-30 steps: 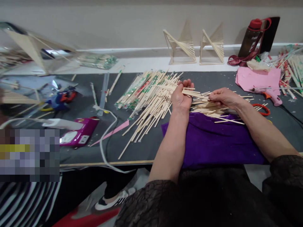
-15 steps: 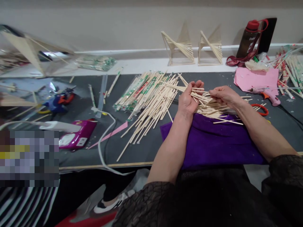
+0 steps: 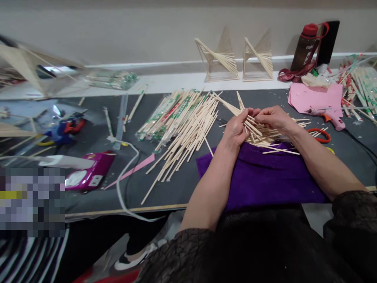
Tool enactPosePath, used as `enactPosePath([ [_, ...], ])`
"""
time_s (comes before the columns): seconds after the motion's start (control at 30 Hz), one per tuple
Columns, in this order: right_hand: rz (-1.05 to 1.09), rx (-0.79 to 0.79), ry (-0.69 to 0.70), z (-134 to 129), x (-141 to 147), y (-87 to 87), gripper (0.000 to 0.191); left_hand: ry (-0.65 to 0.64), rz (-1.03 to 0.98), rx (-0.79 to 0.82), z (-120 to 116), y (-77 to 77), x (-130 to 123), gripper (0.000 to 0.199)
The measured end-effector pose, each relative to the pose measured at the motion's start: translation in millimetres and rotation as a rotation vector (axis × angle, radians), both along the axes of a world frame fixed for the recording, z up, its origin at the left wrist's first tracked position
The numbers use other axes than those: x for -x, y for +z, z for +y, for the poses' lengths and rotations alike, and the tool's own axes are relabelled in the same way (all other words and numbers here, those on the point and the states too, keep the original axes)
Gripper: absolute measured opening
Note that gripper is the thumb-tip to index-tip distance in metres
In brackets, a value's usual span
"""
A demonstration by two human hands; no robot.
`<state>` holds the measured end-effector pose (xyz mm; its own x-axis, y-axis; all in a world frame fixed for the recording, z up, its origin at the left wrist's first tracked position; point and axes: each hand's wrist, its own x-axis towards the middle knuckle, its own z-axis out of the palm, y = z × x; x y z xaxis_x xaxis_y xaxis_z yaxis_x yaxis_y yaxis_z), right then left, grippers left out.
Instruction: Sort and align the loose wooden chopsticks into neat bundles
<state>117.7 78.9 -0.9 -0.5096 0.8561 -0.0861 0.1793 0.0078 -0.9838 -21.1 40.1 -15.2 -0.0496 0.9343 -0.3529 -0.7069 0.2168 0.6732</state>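
Observation:
Several pale wooden chopsticks (image 3: 231, 107) stick out of my left hand (image 3: 238, 127), whose fingers are wrapped round the bunch. My right hand (image 3: 272, 120) is beside it, thumb and fingers pinched together close to the bunch's right side; what is in that pinch is hidden. Below both hands a pile of loose chopsticks (image 3: 269, 135) lies at the far edge of a purple cloth (image 3: 262, 177). To the left is a larger heap of loose chopsticks (image 3: 188, 137), with wrapped chopsticks (image 3: 165, 112) behind it.
Two twisted stick frames (image 3: 219, 61) stand by the wall. A pink glue gun (image 3: 331, 117), orange-handled scissors (image 3: 321, 135), pink paper (image 3: 315, 98) and a bottle (image 3: 306, 47) are at right. At left lie a magenta power strip (image 3: 96, 171) and white cable (image 3: 119, 188); a person sits there.
My left fingers have closed round the chopsticks, which now point more steeply. My right hand has come closer to the left one. The view has shifted slightly.

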Motion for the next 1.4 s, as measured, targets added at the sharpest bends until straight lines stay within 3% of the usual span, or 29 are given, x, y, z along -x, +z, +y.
enactPosePath([
  [0.2,-0.036,0.121,-0.017,0,0,6.4,0.024,0.055,0.302,-0.042,-4,0.5,0,0.017],
  [0.37,0.013,0.262,0.071,-2,-3,11.4,0.023,0.012,0.373,-0.036,-6,4.8,3,0.023],
  [0.63,-0.033,0.211,0.139,1,-7,10.5,0.028,0.038,0.495,-0.070,-5,1.9,2,0.023],
  [0.77,-0.026,0.183,0.160,2,-6,7.5,0.030,0.047,0.506,-0.080,-4,-1.1,1,0.023],
  [1.17,0.123,0.353,0.266,1,-4,3.9,0.023,0.003,0.432,-0.150,-7,8.5,6,0.026],
  [1.4,0.225,0.418,0.233,-8,6,8.0,0.021,-0.019,0.495,-0.206,-9,14.7,14,0.030],
])
